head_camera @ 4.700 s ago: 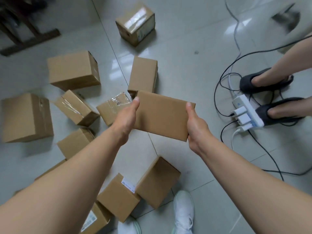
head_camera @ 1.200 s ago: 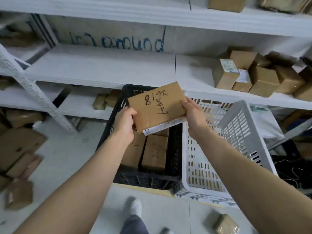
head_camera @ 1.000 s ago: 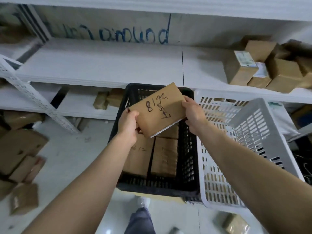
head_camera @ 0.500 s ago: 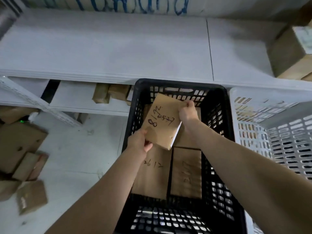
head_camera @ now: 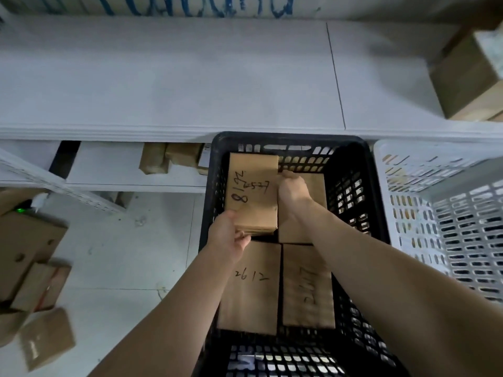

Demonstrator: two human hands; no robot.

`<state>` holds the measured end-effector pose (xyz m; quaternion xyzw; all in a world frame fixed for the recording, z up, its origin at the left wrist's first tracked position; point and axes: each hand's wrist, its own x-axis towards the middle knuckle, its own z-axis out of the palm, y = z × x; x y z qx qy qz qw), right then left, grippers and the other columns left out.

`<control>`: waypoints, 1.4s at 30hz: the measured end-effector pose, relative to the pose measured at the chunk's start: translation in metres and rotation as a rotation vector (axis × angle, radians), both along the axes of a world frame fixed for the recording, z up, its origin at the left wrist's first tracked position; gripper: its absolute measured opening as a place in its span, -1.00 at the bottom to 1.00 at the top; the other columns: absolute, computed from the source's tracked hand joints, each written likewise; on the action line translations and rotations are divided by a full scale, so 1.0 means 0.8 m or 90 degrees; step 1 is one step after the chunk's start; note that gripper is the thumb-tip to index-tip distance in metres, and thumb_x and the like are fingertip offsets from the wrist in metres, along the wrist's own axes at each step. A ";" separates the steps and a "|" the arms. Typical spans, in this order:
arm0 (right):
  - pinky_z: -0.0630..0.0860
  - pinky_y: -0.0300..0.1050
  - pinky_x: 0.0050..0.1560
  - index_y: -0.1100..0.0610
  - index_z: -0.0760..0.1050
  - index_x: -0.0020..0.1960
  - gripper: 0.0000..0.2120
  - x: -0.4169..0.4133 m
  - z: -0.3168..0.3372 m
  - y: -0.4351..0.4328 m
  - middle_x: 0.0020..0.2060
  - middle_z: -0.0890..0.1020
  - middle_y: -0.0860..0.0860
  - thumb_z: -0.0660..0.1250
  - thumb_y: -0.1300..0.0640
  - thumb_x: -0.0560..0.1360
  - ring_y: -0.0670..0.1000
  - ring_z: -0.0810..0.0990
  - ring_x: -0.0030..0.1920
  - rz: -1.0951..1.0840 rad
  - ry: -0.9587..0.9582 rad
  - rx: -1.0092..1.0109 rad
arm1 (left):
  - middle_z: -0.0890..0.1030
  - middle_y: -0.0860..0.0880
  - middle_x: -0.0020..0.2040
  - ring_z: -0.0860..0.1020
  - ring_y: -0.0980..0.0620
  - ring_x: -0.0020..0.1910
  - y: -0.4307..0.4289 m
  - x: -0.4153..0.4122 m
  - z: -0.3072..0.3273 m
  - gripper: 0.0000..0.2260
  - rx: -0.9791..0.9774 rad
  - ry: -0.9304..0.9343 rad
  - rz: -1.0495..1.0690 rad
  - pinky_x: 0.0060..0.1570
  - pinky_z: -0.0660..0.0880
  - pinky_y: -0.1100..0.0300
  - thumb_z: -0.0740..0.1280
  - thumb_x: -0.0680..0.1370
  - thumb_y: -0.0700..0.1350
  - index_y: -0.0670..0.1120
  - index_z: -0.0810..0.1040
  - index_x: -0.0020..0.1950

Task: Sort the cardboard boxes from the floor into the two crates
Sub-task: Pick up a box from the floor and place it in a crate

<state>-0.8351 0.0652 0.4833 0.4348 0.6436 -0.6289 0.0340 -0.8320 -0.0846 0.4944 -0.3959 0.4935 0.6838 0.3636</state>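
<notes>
The left hand [head_camera: 227, 236] and right hand [head_camera: 292, 191] grasp the marked box [head_camera: 251, 191] inside the black crate [head_camera: 288, 137]. Other boxes [head_camera: 250, 295] lie beneath them.

The black crate [head_camera: 285, 137] is crowded with boxes [head_camera: 253, 210]; near end free.

1. I read the flat brown cardboard box [head_camera: 253, 197] as matt paperboard, marker-inked on top.
2. The black slotted plastic crate [head_camera: 285, 137] looks dull.
3. The white slotted plastic crate [head_camera: 424, 149] has a faint sheen.
4. The white shelf board [head_camera: 190, 77]: smooth, matt.
</notes>
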 end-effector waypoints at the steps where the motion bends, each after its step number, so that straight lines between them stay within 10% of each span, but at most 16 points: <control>1: 0.47 -0.08 0.12 0.27 0.42 0.33 -0.66 0.005 0.006 0.003 0.26 0.54 0.21 0.17 0.22 0.58 0.22 0.51 0.24 -0.013 0.007 0.002 | 0.48 -0.22 0.16 0.46 -0.16 0.21 -0.003 0.003 0.006 -0.68 -0.005 -0.002 -0.011 0.33 0.37 -0.09 0.30 0.51 -0.27 -0.18 0.42 0.26; 6: 0.37 -0.14 0.26 0.12 0.38 0.43 -0.52 0.048 0.057 0.024 0.30 0.51 -0.01 0.27 -0.04 0.56 0.00 0.45 0.29 -0.095 0.098 -0.002 | 0.55 -0.13 -0.02 0.55 -0.03 -0.01 0.011 0.019 0.043 -0.95 -0.105 0.072 -0.164 0.05 0.55 0.08 0.29 0.56 -0.16 -0.13 0.50 -0.04; 13: 0.46 -0.29 0.03 0.00 0.59 -0.07 -0.77 0.161 0.153 0.053 -0.09 0.68 -0.16 0.26 -0.12 0.53 -0.23 0.60 0.00 -0.234 0.305 0.023 | 0.64 -0.04 -0.08 0.60 0.00 -0.06 0.094 0.079 0.125 -0.90 0.024 0.418 -0.343 0.02 0.52 0.10 0.28 0.58 -0.09 -0.06 0.57 -0.02; 21: 0.45 -0.08 0.22 -0.09 0.61 -0.17 -0.69 0.410 0.247 0.065 0.02 0.68 -0.12 0.22 -0.26 0.43 -0.18 0.59 0.12 -0.443 0.413 0.158 | 0.64 -0.01 0.11 0.57 0.04 0.18 0.177 0.263 0.229 -0.46 0.297 0.736 -0.593 0.25 0.44 0.04 0.26 0.35 0.43 0.05 0.58 0.08; 27: 0.47 0.02 0.26 -0.03 0.60 -0.09 -0.66 0.653 0.271 0.037 0.00 0.65 0.04 0.23 -0.26 0.42 0.01 0.58 0.15 -0.691 0.397 0.270 | 0.63 0.10 0.05 0.55 0.09 0.21 0.202 0.478 0.264 -0.34 0.496 0.690 -0.739 0.33 0.36 0.10 0.31 0.19 0.48 0.04 0.57 0.06; 42: 0.43 -0.02 0.31 0.01 0.53 0.05 -0.65 1.034 0.245 -0.078 0.11 0.61 -0.04 0.26 -0.21 0.43 -0.07 0.57 0.19 -1.096 0.348 0.348 | 0.61 -0.03 0.10 0.56 0.03 0.18 0.195 0.840 0.245 -0.64 0.649 0.552 -1.072 0.31 0.42 0.00 0.13 0.53 0.19 -0.01 0.55 0.07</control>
